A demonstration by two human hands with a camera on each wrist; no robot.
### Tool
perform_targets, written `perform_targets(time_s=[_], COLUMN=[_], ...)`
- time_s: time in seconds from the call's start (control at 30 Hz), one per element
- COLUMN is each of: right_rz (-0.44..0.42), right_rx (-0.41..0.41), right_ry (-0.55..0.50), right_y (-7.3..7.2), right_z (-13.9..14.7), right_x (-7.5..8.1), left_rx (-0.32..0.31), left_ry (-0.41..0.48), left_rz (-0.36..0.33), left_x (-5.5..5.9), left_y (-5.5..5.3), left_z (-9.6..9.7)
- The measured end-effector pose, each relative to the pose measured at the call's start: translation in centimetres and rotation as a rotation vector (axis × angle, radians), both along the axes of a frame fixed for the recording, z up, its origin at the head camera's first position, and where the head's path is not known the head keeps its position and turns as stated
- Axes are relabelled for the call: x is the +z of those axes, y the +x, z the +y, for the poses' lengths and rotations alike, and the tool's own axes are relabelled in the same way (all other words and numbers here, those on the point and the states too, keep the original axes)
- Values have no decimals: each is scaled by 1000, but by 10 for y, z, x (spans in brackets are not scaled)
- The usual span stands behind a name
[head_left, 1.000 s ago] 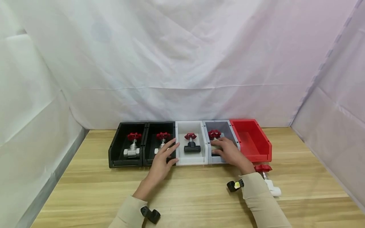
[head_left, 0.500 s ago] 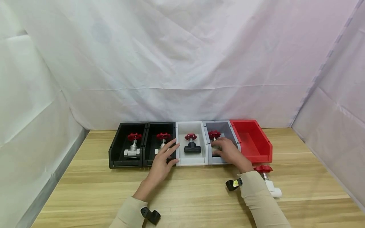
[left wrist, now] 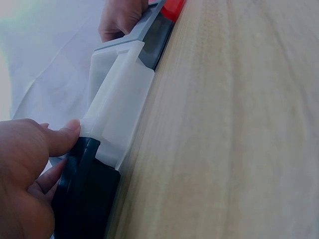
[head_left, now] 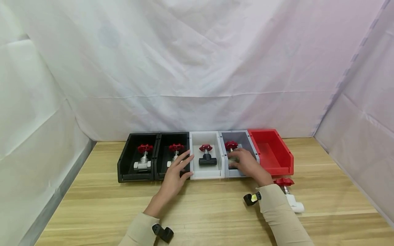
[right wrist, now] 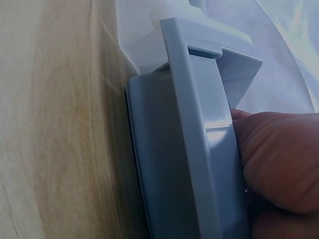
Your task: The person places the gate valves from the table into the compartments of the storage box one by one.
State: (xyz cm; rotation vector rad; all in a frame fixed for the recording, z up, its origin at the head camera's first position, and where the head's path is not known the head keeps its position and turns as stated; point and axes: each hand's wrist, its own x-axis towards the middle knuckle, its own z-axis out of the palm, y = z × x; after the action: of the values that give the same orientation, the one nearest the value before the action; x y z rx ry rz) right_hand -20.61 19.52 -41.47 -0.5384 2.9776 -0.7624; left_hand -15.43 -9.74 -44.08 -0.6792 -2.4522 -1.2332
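Note:
In the head view, my right hand (head_left: 246,164) reaches into the grey bin (head_left: 226,172), thumb and fingers around the body of a valve with a red handwheel (head_left: 231,145). The hand covers most of that body. My left hand (head_left: 173,176) lies with spread fingers over the seam between the second black bin (head_left: 161,136) and the white bin (head_left: 197,136). Its thumb (left wrist: 67,137) touches the white bin's front corner in the left wrist view. A black-bodied valve (head_left: 207,159) stands in the white bin, and a metal valve (head_left: 176,148) in the black one is partly behind my fingers.
At the left end, another black bin (head_left: 123,171) holds a metal valve (head_left: 143,162). A red bin (head_left: 271,150) ends the row on the right. A white valve with a red handwheel (head_left: 293,203) lies on the wooden table (head_left: 209,218) beside my right sleeve. White cloth (head_left: 197,68) hangs behind.
My right wrist has shifted very slightly left, its fingers staying at the valve in the grey bin. The left hand holds its place.

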Motion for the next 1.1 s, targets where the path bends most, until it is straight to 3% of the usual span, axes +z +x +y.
perform_targets(time_s=[0.5, 1.1], right_rz=[32, 252], right_rx=[-28, 80], right_ry=[-2, -111], right_y=[16, 70], right_z=[0, 21], right_x=[9, 38], left_rx=[9, -3], left_ry=[-7, 12], left_rz=[-13, 7], left_x=[1, 0], left_y=[1, 0], left_z=[1, 1])
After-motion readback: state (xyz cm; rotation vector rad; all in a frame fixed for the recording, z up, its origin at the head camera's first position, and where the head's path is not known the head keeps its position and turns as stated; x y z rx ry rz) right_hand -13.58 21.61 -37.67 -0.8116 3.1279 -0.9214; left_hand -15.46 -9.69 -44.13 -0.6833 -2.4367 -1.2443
